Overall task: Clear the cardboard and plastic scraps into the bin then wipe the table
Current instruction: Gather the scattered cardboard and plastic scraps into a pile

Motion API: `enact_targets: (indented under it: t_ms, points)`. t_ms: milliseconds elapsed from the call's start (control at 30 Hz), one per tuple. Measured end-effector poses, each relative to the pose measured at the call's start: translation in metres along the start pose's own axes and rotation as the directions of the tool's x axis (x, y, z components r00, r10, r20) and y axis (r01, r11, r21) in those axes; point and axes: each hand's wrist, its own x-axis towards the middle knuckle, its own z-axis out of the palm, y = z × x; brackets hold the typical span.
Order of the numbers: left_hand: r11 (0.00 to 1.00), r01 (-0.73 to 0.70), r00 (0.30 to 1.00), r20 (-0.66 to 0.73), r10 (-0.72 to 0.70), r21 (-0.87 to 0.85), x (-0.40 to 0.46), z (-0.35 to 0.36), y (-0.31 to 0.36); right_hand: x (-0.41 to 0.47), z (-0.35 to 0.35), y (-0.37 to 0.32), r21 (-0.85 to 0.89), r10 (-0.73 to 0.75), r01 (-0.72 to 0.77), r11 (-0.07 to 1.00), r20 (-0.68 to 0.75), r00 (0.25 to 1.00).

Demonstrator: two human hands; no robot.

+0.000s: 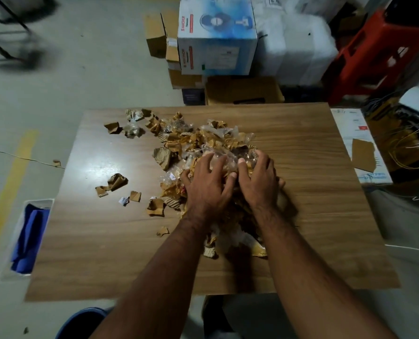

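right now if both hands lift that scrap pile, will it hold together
Probably not. The pile is loose torn cardboard and crinkled clear plastic, so bits likely spill. It looks light, and the plastic may slip under the left hand and right hand.

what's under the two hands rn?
Both hands, left hand and right hand, press on the scrap pile: crumpled clear plastic and torn cardboard. Whatever lies beneath the palms is covered.
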Motion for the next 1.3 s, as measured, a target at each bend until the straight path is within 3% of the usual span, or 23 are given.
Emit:
enact_targets:
  t_ms: [133,267,500,733,933,1033,1133,1200,1300]
  points:
    - [0.997,0.016,0.993,-0.119,-0.024,-0.073,-0.001,-0.024,-0.008,-0.009,-0.004,-0.026,0.074,-0.063,0.073,0.995,-0.132,0.989]
    - [0.995,0.051,0.969,-0.238,-0.071,-0.091,-0.005,-0.051,-0.038,-0.025,0.011,-0.067,0.134,-0.224,0.255,0.958,-0.213,0.951]
    - [0.968,0.234,0.892,-0.377,-0.25,-0.088,-0.015,-0.09,-0.133,-0.056,0.077,-0.151,0.209,-0.448,0.461,0.863,-0.107,0.888]
    - [0.881,0.461,0.875,-0.114,-0.471,-0.103,-0.014,-0.077,-0.249,-0.036,0.151,-0.198,0.121,-0.499,0.5,0.858,-0.037,0.866]
    - [0.938,0.333,0.94,-0.042,-0.338,-0.098,0.029,-0.057,-0.275,-0.007,0.202,-0.214,0.04,-0.463,0.463,0.885,-0.011,0.886]
    - [0.978,0.183,0.983,0.026,-0.181,-0.096,0.061,-0.045,-0.271,0.002,0.223,-0.218,0.006,-0.415,0.415,0.91,0.017,0.91]
    - [0.919,0.074,0.995,0.094,-0.04,-0.388,0.093,-0.042,-0.259,0.014,0.241,-0.22,0.024,-0.392,0.393,0.919,-0.029,0.92]
    - [0.895,0.001,1.0,0.021,0.009,-0.447,0.111,-0.046,-0.261,0.03,0.248,-0.223,0.038,-0.379,0.384,0.923,-0.093,0.921]
    - [0.931,-0.03,0.979,-0.197,-0.045,-0.364,0.141,-0.067,-0.286,0.066,0.25,-0.233,0.023,-0.404,0.41,0.912,-0.123,0.906]
